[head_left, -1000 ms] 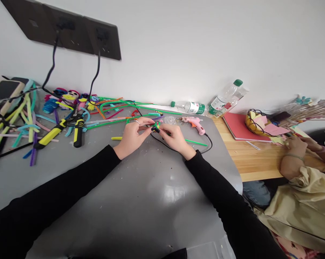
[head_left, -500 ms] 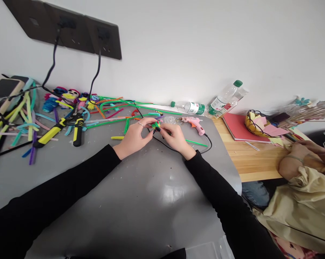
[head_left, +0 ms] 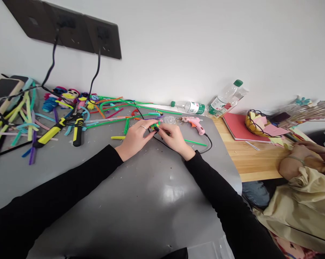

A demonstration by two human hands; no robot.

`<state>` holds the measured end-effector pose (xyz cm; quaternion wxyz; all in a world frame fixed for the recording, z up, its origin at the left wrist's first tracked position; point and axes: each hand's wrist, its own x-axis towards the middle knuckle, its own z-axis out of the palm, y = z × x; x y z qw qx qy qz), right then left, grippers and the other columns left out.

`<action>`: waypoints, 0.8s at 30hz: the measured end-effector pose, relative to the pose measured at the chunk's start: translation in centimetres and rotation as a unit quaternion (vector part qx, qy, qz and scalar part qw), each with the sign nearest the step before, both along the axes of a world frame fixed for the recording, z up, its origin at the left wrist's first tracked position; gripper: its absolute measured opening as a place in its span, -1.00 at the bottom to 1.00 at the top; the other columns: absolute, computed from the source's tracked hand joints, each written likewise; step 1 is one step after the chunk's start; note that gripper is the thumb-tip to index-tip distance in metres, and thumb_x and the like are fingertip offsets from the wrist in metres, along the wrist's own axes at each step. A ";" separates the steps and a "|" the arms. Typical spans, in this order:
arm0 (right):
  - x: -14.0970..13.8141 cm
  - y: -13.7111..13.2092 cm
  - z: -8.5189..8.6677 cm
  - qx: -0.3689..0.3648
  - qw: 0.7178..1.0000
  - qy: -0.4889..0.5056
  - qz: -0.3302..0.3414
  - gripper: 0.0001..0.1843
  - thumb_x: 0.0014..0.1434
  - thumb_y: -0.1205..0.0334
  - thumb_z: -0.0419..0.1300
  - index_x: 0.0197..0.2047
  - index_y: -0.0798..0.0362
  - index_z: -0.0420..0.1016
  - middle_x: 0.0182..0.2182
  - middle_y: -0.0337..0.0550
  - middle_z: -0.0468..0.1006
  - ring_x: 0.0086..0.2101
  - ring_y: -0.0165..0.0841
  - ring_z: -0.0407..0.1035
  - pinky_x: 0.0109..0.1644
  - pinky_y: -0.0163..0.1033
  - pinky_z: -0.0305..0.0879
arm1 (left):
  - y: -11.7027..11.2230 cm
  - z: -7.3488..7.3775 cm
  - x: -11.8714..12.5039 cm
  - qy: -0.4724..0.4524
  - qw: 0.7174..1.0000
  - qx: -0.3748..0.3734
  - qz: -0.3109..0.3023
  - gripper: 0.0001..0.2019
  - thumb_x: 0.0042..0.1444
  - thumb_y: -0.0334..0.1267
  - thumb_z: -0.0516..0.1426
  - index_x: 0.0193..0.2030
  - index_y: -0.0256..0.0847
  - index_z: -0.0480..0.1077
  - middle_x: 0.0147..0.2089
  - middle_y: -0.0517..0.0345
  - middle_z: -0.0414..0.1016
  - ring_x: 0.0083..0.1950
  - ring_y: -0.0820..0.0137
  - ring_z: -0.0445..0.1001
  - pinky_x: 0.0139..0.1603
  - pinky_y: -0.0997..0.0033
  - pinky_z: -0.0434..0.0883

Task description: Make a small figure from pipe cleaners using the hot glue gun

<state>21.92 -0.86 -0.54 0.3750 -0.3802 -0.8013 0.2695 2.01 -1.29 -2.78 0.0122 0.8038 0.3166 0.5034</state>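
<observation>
My left hand (head_left: 136,137) and my right hand (head_left: 175,139) meet over the grey table mat (head_left: 119,208). Between their fingertips is a small green fuzzy piece (head_left: 155,126) with bits of yellow and black, seemingly made of pipe cleaner; the fingers cover most of it. Both hands are closed in a pinch on it. A pink glue gun (head_left: 194,124) lies just right of my right hand, its black cord running below the hands. A yellow pipe cleaner (head_left: 117,137) lies beside my left hand, and a green pipe cleaner (head_left: 195,142) beside my right.
Yellow-and-black pliers (head_left: 77,131) lie at left among many coloured pipe cleaners (head_left: 30,122). Along the wall are a lying bottle (head_left: 191,107) and a leaning bottle (head_left: 223,99). On the wooden table (head_left: 245,160) are a red folder (head_left: 232,127), a yellow basket (head_left: 255,124) and another person's arms (head_left: 294,160).
My left hand has tilted slightly, with its fingers shifting around the green piece. The piece has turned a little between my fingertips, and my right hand has barely moved.
</observation>
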 end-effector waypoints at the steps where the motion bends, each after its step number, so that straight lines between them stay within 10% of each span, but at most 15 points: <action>1: 0.0 0.0 0.0 0.001 1.000 -0.001 0.002 -0.62 0.46 0.05 0.06 -0.35 0.07 0.42 -0.52 -0.30 0.27 -0.47 -0.44 0.07 -0.33 -0.29 0.05 | 0.0 0.0 0.0 -0.005 1.000 0.001 0.003 -0.73 0.39 -0.38 0.18 0.19 -0.19 0.47 0.08 0.02 0.69 0.08 0.28 0.67 0.13 0.28 0.61; 24: 0.0 -0.4 0.3 -0.005 0.999 -0.031 0.000 -0.75 0.43 0.21 0.02 -0.16 0.07 0.51 -0.48 -0.28 0.35 -0.47 -0.41 0.12 -0.27 -0.28 0.16 | 0.2 0.4 -0.3 -0.054 0.998 -0.045 0.004 -0.71 0.37 -0.36 0.14 0.16 -0.10 0.55 0.06 -0.02 0.49 0.10 0.25 0.57 0.07 0.22 0.61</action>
